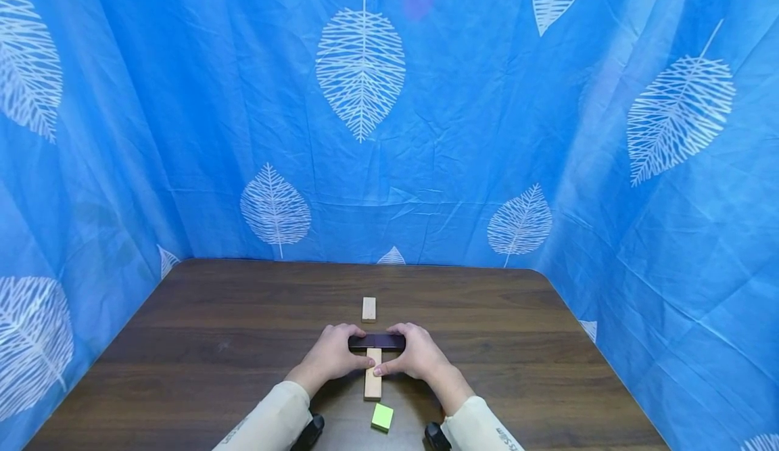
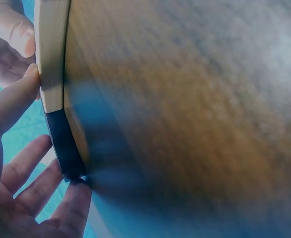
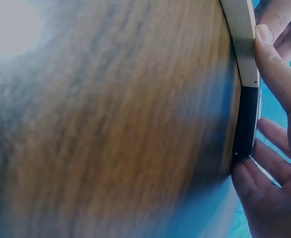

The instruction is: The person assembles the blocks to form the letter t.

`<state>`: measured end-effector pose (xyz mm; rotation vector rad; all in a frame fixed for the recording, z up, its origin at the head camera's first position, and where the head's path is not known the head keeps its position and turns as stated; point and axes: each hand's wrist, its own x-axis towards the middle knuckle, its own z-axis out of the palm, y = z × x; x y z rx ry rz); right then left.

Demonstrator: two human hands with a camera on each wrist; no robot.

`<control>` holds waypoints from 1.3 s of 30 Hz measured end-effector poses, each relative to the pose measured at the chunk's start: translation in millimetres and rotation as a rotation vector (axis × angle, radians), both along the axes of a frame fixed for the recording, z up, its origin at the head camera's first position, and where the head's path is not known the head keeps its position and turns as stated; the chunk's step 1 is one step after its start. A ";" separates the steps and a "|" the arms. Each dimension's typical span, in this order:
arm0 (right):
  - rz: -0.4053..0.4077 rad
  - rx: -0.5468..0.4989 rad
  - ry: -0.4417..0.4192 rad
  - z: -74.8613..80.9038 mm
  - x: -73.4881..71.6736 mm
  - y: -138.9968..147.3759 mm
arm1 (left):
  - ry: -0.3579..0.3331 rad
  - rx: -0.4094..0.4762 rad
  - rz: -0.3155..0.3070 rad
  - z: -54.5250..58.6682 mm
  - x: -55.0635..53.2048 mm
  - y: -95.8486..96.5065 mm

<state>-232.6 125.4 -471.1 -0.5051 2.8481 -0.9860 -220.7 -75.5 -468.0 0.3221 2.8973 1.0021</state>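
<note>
A dark wooden bar (image 1: 377,342), with a faint line across its middle, lies crosswise on the table. Against its near side a pale wooden block (image 1: 373,389) runs lengthwise, the two forming a T. My left hand (image 1: 331,354) has its fingertips at the bar's left end and its thumb on the pale block. Mirroring it, my right hand (image 1: 420,355) touches the bar's right end, its thumb beside the other on the pale block. In the left wrist view, spread fingers (image 2: 38,171) meet the bar's end. The right wrist view shows fingertips at its other end.
Beyond the bar, a smaller pale block (image 1: 368,309) lies on the table. A bright green block (image 1: 382,418) sits just nearer than the T. The brown table (image 1: 243,309) reaches back to a blue leaf-print curtain (image 1: 426,167).
</note>
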 end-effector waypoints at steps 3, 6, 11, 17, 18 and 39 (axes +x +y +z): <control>0.000 -0.008 0.010 -0.7 -0.1 0.9 | 0.005 -0.001 -0.003 0.2 -0.5 0.2; -0.003 -0.004 0.006 -1.1 -0.4 1.5 | 0.017 -0.005 -0.011 -0.3 -0.5 -0.3; -0.006 -0.003 -0.003 -1.3 -0.4 1.9 | 0.042 0.010 -0.026 -0.1 -0.4 -2.7; -0.012 -0.027 -0.003 -3.5 -0.2 1.7 | 0.046 0.105 0.010 2.4 -1.3 -8.3; -0.014 -0.030 -0.002 -3.7 0.0 1.8 | 0.041 0.125 0.019 3.0 -2.1 -9.4; -0.037 -0.049 -0.013 -7.8 0.0 3.3 | -0.104 0.280 0.173 10.2 -50.5 -18.0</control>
